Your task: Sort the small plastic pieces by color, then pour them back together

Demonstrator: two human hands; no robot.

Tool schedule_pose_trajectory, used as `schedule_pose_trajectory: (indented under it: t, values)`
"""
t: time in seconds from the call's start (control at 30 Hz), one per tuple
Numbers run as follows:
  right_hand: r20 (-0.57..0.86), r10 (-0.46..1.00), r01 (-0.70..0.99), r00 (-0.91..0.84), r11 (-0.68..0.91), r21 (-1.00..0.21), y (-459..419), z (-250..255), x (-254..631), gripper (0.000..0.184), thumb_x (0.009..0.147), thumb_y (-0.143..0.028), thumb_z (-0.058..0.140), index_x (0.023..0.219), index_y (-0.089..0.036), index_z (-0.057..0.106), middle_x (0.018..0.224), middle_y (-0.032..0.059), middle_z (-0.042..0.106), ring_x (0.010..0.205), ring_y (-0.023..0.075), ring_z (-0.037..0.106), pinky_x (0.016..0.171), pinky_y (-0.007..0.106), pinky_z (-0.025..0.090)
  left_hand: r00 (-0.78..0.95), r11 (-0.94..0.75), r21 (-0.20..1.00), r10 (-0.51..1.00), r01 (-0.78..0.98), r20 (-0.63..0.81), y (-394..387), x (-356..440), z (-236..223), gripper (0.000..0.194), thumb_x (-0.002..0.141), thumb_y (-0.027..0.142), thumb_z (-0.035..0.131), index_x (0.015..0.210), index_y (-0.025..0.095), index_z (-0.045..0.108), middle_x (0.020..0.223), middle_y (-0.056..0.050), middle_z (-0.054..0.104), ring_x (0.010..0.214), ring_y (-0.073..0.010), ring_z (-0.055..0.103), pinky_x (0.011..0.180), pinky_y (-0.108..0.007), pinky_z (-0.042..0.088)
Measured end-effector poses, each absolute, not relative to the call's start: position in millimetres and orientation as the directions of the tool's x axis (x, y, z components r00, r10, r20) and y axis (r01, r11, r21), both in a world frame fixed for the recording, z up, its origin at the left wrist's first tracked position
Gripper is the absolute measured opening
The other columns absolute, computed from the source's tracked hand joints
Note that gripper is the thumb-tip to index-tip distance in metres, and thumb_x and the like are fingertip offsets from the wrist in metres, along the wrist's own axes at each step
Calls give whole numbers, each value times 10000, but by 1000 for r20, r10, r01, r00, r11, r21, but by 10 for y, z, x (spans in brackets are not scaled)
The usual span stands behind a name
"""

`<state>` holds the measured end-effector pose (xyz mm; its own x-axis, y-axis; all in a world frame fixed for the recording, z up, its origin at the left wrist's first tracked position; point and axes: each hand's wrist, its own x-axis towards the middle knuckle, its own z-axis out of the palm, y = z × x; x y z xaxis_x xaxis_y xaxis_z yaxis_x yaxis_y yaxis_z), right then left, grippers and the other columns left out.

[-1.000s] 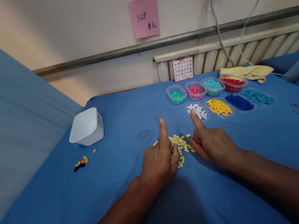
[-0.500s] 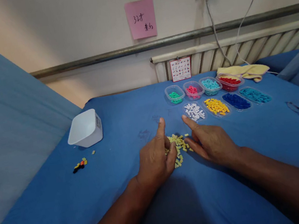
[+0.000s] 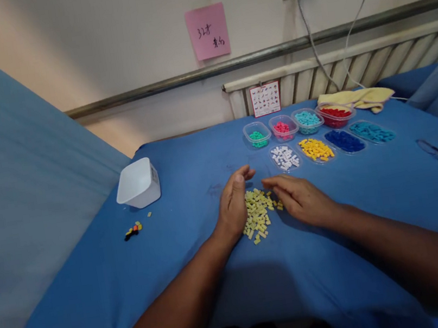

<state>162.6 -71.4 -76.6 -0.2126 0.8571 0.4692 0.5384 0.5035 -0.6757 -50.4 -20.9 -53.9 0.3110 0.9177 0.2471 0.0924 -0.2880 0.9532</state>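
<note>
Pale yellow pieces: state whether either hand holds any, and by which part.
No hold shows: the left hand and the right hand flank the pale yellow pieces, both open; whether either palm hides one cannot be told.

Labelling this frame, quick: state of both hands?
Left hand: open, alongside the pale yellow pieces.
Right hand: loosely open, beside them, nothing visibly held.
</note>
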Motion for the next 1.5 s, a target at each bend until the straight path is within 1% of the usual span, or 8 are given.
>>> schedule_pose_trajectory:
  t: [0.13, 0.27, 0.63, 0.8, 0.93, 1.07, 1.23, 1.5]
  values:
    - [383, 904, 500, -192, 426, -754, -682, -800, 1637, 446, 1131, -291, 511, 1521, -193, 703, 1508, 175, 755, 1408, 317, 721, 1224, 584, 564, 227, -171, 981, 963, 91, 147, -137, -551, -484, 809, 1162, 747, 366, 1531, 92, 664, 1503, -228, 725, 1459, -333, 668, 1329, -541, 423]
    - [239, 925, 169, -294, 296, -940, -678, -865, 1592, 516, 1161, -438, 531, 1639, -261, 610, 1661, 137, 662, 1545, 290, 631, 1296, 576, 507, 329, 93, 986, 943, -138, -43, -134, -550, -458, 816, 1147, 773, 359, 1559, 122, 629, 1579, -233, 678, 1510, -331, 641, 1317, -515, 455]
    - [108, 978, -89, -179, 93, -992, -574, -861, 1613, 514, 1065, -594, 685, 1443, -251, 743, 1484, 153, 782, 1431, 309, 720, 1277, 612, 511, 301, 199, 972, 941, -125, -154, -45, -637, -390, 655, 1147, 675, 508, 1377, 93, 704, 1453, -252, 740, 1305, -297, 762, 1202, -454, 557]
    - [82, 992, -156, -95, 67, -986, -542, -882, 1593, 489, 1017, -585, 746, 1340, -219, 773, 1309, 157, 848, 1231, 292, 807, 1176, 580, 593, 207, -105, 989, 975, 106, 82, 61, -785, -399, 612, 1105, 629, 550, 1376, 107, 719, 1298, -194, 795, 1039, -252, 782, 958, -401, 624]
    - [96, 993, -171, -69, 83, -982, -515, -904, 1588, 499, 985, -602, 772, 1297, -214, 785, 1215, 140, 865, 1101, 268, 825, 1078, 536, 649, 433, -423, 726, 881, 543, 190, 90, -996, -447, 397, 1039, 390, 601, 1283, 150, 801, 1163, -131, 820, 1010, -268, 750, 990, -446, 593]
    - [123, 992, -186, -38, 114, -976, -472, -929, 1638, 512, 953, -620, 793, 1246, -200, 799, 1131, 135, 866, 1005, 250, 824, 974, 476, 679, 633, -635, 478, 750, 607, 192, -41, -1120, -498, 352, 1031, 242, 535, 1222, 180, 823, 1194, -121, 805, 1161, -279, 724, 1089, -462, 561]
    - [163, 986, -119, -20, 160, -980, -435, -1000, 1698, 508, 995, -623, 729, 1252, -189, 799, 1128, 142, 868, 1017, 254, 829, 956, 462, 682, 463, -542, 452, 840, 708, 283, -207, -1281, -601, 568, 1126, 425, 502, 1586, 114, 622, 1541, -206, 687, 1415, -304, 658, 1252, -506, 501]
    - [343, 927, 233, -154, 371, -899, -593, -987, 1739, 432, 1113, -471, 572, 1394, -215, 778, 1284, 130, 863, 1212, 296, 821, 1115, 551, 627, 387, -374, 130, 917, 918, -98, -307, -1463, -520, 755, 1185, 540, 250, 1791, 106, 369, 1872, -178, 281, 1762, -374, 242, 1419, -626, 197]
